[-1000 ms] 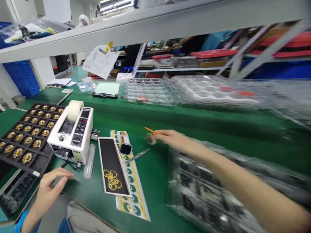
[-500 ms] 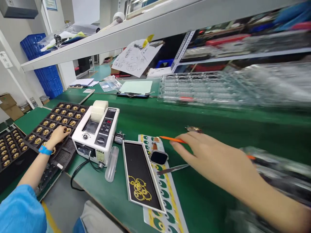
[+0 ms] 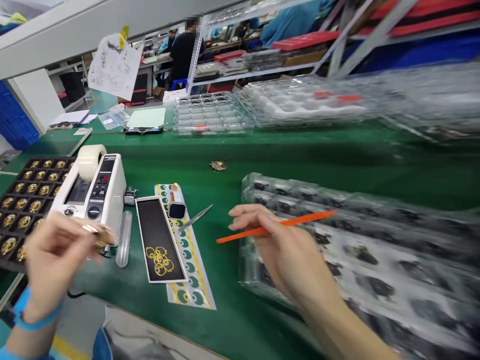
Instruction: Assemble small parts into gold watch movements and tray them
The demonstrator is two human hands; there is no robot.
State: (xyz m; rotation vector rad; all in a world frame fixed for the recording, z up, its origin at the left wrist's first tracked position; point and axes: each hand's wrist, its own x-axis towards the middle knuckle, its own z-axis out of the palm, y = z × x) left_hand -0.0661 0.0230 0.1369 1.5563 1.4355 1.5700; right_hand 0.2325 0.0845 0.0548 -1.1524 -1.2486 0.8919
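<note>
My left hand point(image 3: 60, 255), with a blue band at its wrist, pinches a gold metal part point(image 3: 98, 234) in front of the white tape dispenser point(image 3: 93, 195). Motion blurs both the hand and the part. My right hand point(image 3: 277, 245) is closed on a thin orange stick point(image 3: 255, 232) beside the clear plastic tray of dark parts point(image 3: 360, 255). Between the hands lie a white-rimmed black tray point(image 3: 157, 220) with yellow rings point(image 3: 160, 261), a sticker sheet point(image 3: 193, 270), a smartwatch point(image 3: 176, 210) and silver tweezers point(image 3: 197, 217). Another metal part point(image 3: 218, 165) lies farther back on the green table.
A black compartment tray of gold parts point(image 3: 32, 200) stands at the left. Stacked clear trays point(image 3: 303, 102) and a clipboard point(image 3: 146, 119) are along the back. A clear tube point(image 3: 124, 239) lies beside the dispenser. A person in black point(image 3: 182, 52) is in the background.
The view has turned right. My left hand has lifted off the black compartment tray with a gold part. My right hand, still with the orange stick, is now by the clear tray of dark parts.
</note>
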